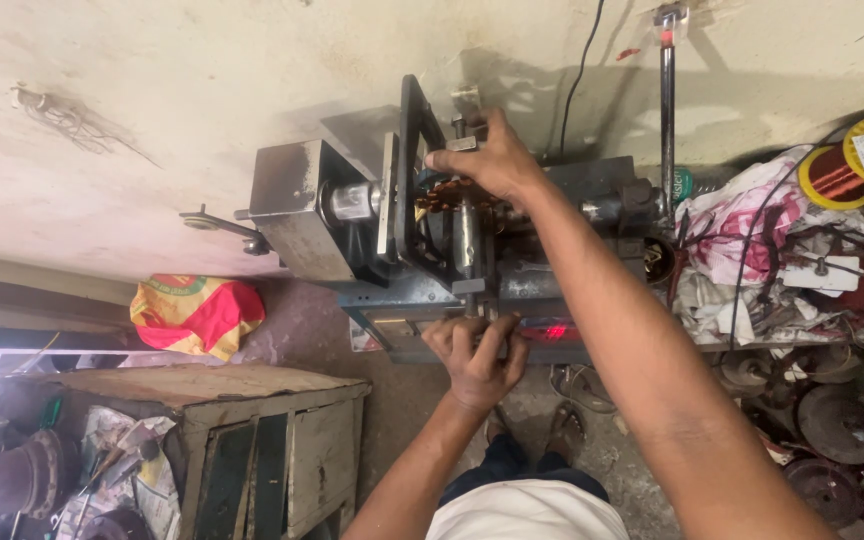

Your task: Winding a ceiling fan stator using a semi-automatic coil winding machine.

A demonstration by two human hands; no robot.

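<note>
A grey metal coil winding machine (297, 215) stands against the wall, with copper wire (444, 198) wound on its frame. My right hand (487, 158) reaches over the machine and grips the top of the winding former above the copper coil. My left hand (474, 355) is closed on the machine's front edge, next to a small red lit display (555, 331). A black rectangular frame (412, 165) sits on the spindle to the left of my right hand.
A vertical metal rod (668, 110) rises at the right. Beyond it lie crumpled cloth (742, 230) and spools of copper wire (832, 172). Dark round parts (832, 420) lie on the floor at right. A worn wooden cabinet (252, 430) and a red-yellow bag (197, 312) sit at left.
</note>
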